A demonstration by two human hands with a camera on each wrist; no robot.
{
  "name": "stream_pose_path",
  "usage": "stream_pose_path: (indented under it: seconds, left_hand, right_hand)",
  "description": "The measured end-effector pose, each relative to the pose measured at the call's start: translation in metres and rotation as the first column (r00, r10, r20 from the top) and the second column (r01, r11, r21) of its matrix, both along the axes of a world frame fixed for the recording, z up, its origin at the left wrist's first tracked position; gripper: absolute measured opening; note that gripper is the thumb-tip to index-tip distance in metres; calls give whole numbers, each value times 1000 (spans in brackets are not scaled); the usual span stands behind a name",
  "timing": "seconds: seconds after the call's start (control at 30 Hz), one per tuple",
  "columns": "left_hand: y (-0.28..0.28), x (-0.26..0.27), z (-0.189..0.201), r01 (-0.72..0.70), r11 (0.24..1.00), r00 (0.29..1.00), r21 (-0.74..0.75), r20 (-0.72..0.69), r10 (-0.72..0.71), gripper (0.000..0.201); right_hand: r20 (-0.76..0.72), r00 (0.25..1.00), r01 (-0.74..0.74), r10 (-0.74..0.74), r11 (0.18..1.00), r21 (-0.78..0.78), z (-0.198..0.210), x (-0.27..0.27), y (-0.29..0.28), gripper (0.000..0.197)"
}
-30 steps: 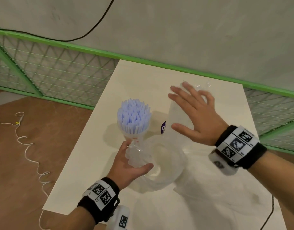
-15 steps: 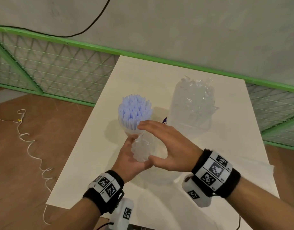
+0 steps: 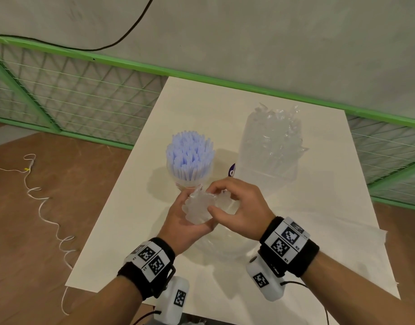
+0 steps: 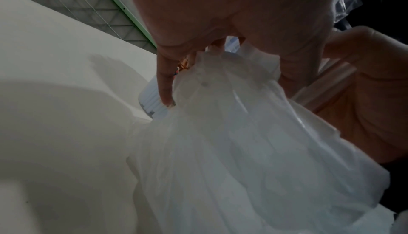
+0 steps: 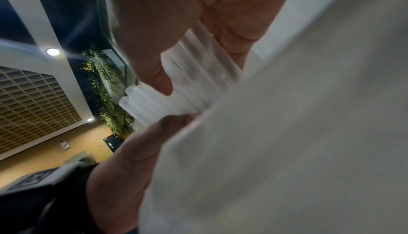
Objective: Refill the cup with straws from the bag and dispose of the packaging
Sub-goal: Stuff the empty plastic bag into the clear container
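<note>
Both hands meet over the near half of the table (image 3: 136, 221), close to its left edge. My left hand (image 3: 185, 221) has its fingers curled round a bunched wad of translucent plastic packaging (image 3: 198, 208), gripping it from below. My right hand (image 3: 237, 207) pinches the same wad from the right, thumb under and fingers over the top. Left wrist view shows the plastic (image 4: 232, 141) fanning out below the left fingers (image 4: 164, 80) (it fills most of that frame). Right wrist view is blurred; I see a right fingertip (image 5: 154, 73) pressed on ribbed clear plastic (image 5: 167, 101), little else.

Cup (image 3: 190, 178) stands upright just beyond the hands, toward the table's left edge, packed with pale blue straws (image 3: 190, 153) sticking out of its top. It looks very close to the left fingertips; I cannot tell if they touch. One tall clear plastic bag (image 3: 271, 146) stands upright to the right of the cup, nearer the far edge, crinkled open at its top. Small dark blue mark (image 3: 231, 170) shows at the bag's lower left. Both wrists carry black bands with square marker tags (image 3: 285, 240). White cord (image 3: 37, 200) lies on the brown floor left of the table.
</note>
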State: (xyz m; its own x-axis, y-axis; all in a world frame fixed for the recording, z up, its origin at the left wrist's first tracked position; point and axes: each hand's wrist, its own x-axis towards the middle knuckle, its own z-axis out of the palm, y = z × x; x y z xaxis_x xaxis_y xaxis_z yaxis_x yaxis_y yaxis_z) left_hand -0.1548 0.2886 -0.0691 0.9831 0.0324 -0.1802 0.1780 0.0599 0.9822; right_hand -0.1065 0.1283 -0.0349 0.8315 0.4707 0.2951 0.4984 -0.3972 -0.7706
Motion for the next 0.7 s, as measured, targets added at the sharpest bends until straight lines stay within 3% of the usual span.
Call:
stream_pose_path:
  seconds: [0.13,0.3,0.43,0.57,0.7]
  left_hand:
    - [-2,1,-1,-8,1000,1000,25,4,8,53]
    - [-6,9,-3,-27,999,1000,36,-9,27,45]
    - [-7,9,-4,-78,997,997,-10,-2,78,39]
    - [-9,7,-5,-92,993,996,73,21,91,27]
    - [-13,6,-6,-107,988,994,113,41,103,27]
  right_hand:
    - [14,999,35,-35,998,53,-5,-5,4,24]
    - [-121,986,126,-111,985,119,-5,-11,6,25]
    - [-56,990,134,-129,985,111,-6,-12,1,31]
    - [10,977,212,-214,972,106,-9,-12,-6,17]
    - [97,968,222,-233,968,114,-5,-10,-9,8]
